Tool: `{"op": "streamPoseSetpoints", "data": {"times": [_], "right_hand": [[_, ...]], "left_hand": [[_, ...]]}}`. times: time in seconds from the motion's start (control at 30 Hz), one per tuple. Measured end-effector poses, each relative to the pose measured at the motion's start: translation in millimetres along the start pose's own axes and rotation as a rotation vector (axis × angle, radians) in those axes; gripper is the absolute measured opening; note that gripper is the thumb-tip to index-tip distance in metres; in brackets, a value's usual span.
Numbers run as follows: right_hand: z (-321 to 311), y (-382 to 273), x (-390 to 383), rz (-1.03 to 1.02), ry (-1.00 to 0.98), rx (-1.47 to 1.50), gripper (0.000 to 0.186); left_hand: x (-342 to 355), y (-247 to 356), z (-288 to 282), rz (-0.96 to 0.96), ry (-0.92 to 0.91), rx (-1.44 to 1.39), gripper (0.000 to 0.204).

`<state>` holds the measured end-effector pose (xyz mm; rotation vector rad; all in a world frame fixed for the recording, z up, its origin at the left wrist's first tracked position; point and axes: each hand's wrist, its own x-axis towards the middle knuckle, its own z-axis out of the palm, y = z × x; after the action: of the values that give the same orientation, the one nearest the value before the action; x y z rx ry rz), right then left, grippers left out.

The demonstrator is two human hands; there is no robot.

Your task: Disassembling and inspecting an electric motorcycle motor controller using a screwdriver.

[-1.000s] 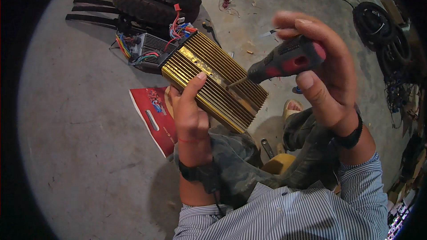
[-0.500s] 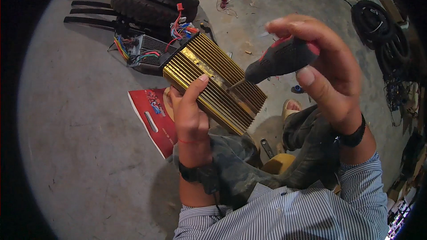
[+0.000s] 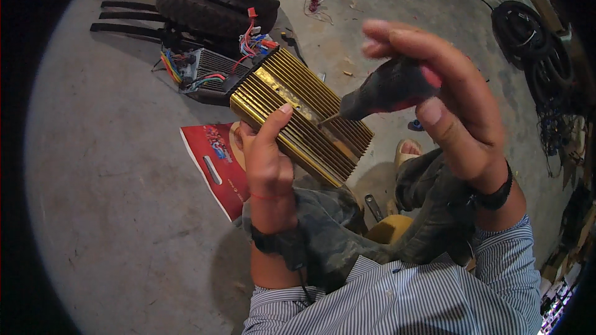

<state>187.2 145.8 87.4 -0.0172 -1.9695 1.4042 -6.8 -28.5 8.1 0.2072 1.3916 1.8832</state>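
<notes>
A gold, ribbed metal controller case rests tilted above my lap. My left hand grips its near-left edge, thumb on top of the ribs and fingers underneath. My right hand holds a black and red screwdriver by the butt of its handle, between thumb and curled fingers, while the front fingers are lifted and blurred. The screwdriver's short visible shaft slants down to the case's middle strip, right of my left thumb. Coloured wires with a red plug come out at the case's far-left end.
Beyond the case on the concrete floor lie stacked tyres and a second, silver finned controller with wires. A red bag lies left of my knee. A wrench sits between my legs. Coiled black tubes are at the far right.
The screwdriver handle has turned in my right hand, and its front fingers have lifted outward. The shaft's lower end stays on the strip. My left hand and the case have barely shifted.
</notes>
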Motion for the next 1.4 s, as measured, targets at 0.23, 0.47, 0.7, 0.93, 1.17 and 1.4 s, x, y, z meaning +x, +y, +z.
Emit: {"op": "streamPoseSetpoints", "data": {"times": [0.23,0.47,0.7,0.93,1.17,1.4], "right_hand": [[-7,-8,-5,-0.159,-0.061,-0.478,0.058],[1,-16,3,-0.175,-0.125,-0.273,0.052],[2,-27,1,-0.211,-0.001,-0.525,0.053],[4,-24,3,-0.159,-0.168,-0.031,0.051],[9,-21,5,-0.031,0.011,0.0,0.048],[-4,-21,1,0.032,-0.053,-0.347,0.051]], "left_hand": [[-6,2,-2,0.049,-0.053,0.083,0.038],[-7,10,1,-0.018,-0.085,-0.082,0.046],[-7,14,4,-0.098,-0.123,-0.14,0.046],[-9,20,6,-0.075,-0.154,-0.107,0.046],[-7,16,5,-0.068,-0.112,-0.111,0.043],[-2,6,1,-0.044,-0.04,-0.079,0.042]]}}
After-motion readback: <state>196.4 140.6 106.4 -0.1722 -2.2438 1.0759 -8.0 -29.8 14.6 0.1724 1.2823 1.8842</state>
